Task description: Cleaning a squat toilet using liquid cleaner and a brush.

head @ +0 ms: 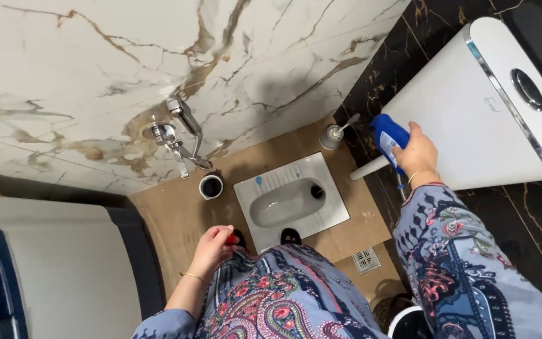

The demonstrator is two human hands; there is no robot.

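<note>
At the left, a chrome tap (180,135) juts from the marble wall above a dark cup (211,186) on the tan floor (170,220). Our left hand (211,248) is curled shut around a small red cap (231,238). Below lies the white squat toilet pan (291,201). Our right hand (416,154) grips a blue bottle (386,135) with a white label on its side, held up near the white cistern (472,107). Uncapped and tilted, the bottle could spill onto clothing or the floor.
</note>
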